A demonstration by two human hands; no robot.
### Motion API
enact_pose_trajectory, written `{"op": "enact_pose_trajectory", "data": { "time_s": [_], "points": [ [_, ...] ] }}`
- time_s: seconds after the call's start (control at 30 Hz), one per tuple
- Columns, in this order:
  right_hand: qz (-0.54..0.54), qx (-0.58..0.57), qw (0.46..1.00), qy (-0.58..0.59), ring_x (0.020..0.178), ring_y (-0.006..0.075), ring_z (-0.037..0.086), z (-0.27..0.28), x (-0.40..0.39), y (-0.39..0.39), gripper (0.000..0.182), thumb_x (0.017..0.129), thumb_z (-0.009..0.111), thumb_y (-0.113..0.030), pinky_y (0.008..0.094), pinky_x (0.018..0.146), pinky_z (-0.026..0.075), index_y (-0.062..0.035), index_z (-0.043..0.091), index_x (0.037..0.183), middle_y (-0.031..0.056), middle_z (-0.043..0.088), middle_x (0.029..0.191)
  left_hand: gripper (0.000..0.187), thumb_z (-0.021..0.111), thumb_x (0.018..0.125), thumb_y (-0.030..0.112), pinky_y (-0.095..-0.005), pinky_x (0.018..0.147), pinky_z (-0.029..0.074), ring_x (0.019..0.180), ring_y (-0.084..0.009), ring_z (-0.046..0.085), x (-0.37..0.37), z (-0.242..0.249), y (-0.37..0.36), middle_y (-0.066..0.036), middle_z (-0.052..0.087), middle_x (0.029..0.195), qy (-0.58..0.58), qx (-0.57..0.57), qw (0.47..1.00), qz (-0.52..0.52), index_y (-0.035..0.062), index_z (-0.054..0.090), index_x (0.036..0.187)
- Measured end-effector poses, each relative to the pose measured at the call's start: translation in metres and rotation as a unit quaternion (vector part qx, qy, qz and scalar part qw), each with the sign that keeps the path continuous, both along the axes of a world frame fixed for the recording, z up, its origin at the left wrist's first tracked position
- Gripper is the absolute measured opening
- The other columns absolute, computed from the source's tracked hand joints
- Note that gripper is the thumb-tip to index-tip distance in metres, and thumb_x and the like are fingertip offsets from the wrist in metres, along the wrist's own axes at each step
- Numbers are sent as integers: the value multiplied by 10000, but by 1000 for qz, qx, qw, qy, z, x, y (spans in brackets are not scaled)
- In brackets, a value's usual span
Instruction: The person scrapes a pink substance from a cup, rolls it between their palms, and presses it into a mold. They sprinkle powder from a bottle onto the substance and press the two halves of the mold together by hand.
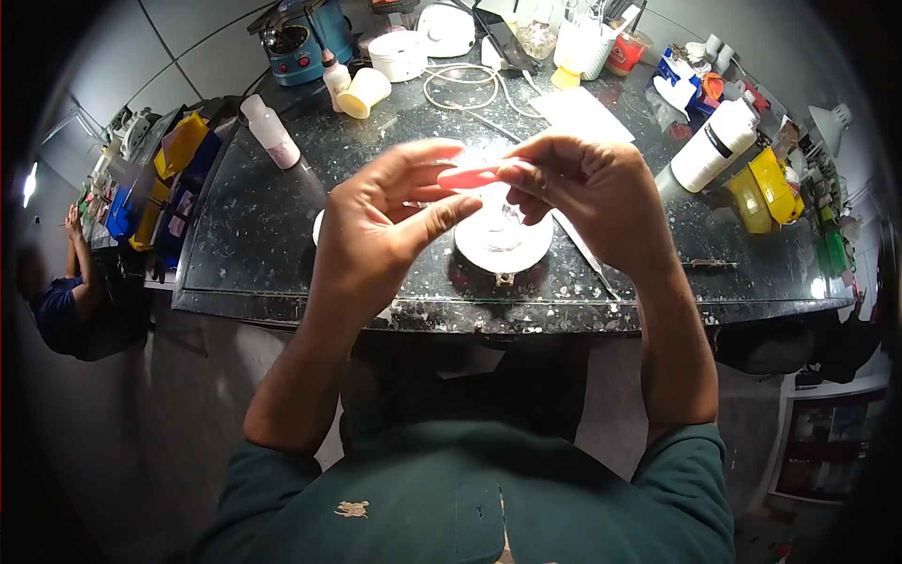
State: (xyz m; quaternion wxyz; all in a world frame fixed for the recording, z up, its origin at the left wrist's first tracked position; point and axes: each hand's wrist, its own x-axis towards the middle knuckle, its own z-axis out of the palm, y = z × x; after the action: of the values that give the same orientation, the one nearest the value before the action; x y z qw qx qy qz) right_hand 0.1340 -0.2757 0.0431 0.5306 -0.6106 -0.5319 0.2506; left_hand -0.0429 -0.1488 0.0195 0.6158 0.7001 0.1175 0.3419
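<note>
Between my hands, above the bench, is a small flat pink piece point(467, 177), soft-looking and brightly lit. My right hand point(597, 193) pinches its right end between thumb and fingertips. Around its other end curves my left hand point(381, 207), open, with the thumb held apart from the fingers. Below them a round white dish point(505, 254) stands on the bench, its middle glaring under the light and partly covered by my right fingers. A thin metal hand tool point(587, 249) lies just right of the dish.
On the black speckled bench point(254, 240) stand a pinkish bottle point(271, 132), a tipped yellow cup point(365, 92) and a large white bottle point(714, 146). A blue machine point(305, 42), cables and a white sheet point(584, 115) are farther back. Another person point(75, 282) sits at far left.
</note>
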Motion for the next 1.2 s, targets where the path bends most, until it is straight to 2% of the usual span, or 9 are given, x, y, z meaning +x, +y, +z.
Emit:
{"op": "enact_pose_trajectory", "data": {
  "time_s": [0.07, 0.13, 0.3, 0.43, 0.53, 0.6, 0.77, 0.93, 1.2],
  "points": [
    [19, 1, 998, 64, 725, 98, 687, 1, 6, -1, 235, 959, 717, -188, 269, 675, 584, 15, 720, 1078, 59, 728, 829, 455, 786, 850, 9, -308, 875, 584, 1038, -203, 711, -3, 0, 1, -173, 723, 1145, 2, 32, 999, 15, -4, 628, 1276],
    [103, -55, 966, 232, 705, 110, 676, 4, 11, -1, 260, 968, 706, -236, 274, 675, 591, 6, 728, 1057, 64, 717, 823, 475, 807, 811, -14, -300, 849, 594, 1026, -202, 719, 0, -15, 8, -155, 726, 1159, -90, 363, 915, 148, 24, 653, 1259],
    [74, -42, 953, 290, 798, 103, 668, -8, -3, 3, 270, 958, 718, -233, 258, 727, 588, -12, 723, 1113, 51, 715, 883, 309, 795, 836, 9, -287, 840, 590, 940, -191, 739, -3, -9, -4, -126, 753, 1079, -35, 389, 905, 167, 14, 734, 1139],
    [-51, 186, 965, 175, 868, 89, 663, -20, -38, 11, 185, 928, 749, -129, 241, 752, 566, -13, 693, 1059, 40, 697, 948, 223, 709, 937, 70, -343, 893, 584, 1040, -209, 710, 4, -10, -4, -148, 732, 1124, -54, -80, 995, -4, -19, 720, 1141],
    [-115, 227, 964, 70, 883, 114, 663, -32, -36, 20, 142, 908, 763, -122, 265, 742, 568, -51, 680, 998, 39, 692, 972, 294, 653, 989, 144, -420, 972, 566, 1136, -210, 665, 6, -23, -3, -166, 705, 1171, -116, -278, 944, -133, -49, 665, 1210],
    [-204, 245, 907, -274, 912, 232, 638, -39, -26, 15, 165, 834, 795, -126, 364, 781, 518, -91, 707, 970, 53, 686, 961, 298, 630, 1006, 144, -369, 962, 571, 1063, -220, 690, 3, -9, -10, -160, 699, 1140, -144, -426, 872, -194, -70, 637, 1213],
    [-143, 295, 844, -424, 995, 238, 640, -37, -27, 8, 277, 797, 806, -125, 346, 812, 506, -132, 768, 1071, 21, 700, 1055, 286, 641, 1005, 160, -312, 868, 612, 934, -184, 725, 9, -18, -3, -139, 711, 1069, -155, -394, 885, -193, -76, 635, 1166],
    [-157, 351, 922, 53, 621, 82, 581, -47, -3, -37, 139, 986, 622, -56, 231, 594, 463, 12, 671, 875, 61, 630, 733, 284, 632, 1011, 183, -278, 797, 614, 862, -178, 725, 3, -12, 9, -142, 711, 1005, -139, -375, 904, -149, -70, 638, 1142],
    [-317, 231, 847, -359, 576, 89, 507, -31, 17, -57, 145, 1032, 569, -85, 239, 544, 396, -6, 646, 939, 57, 597, 740, 437, 416, 1057, 456, -252, 472, 276, 563, -102, 337, 7, 0, 17, 17, 366, 660, -72, -462, 853, -234, 135, 413, 760]
  ]
}}
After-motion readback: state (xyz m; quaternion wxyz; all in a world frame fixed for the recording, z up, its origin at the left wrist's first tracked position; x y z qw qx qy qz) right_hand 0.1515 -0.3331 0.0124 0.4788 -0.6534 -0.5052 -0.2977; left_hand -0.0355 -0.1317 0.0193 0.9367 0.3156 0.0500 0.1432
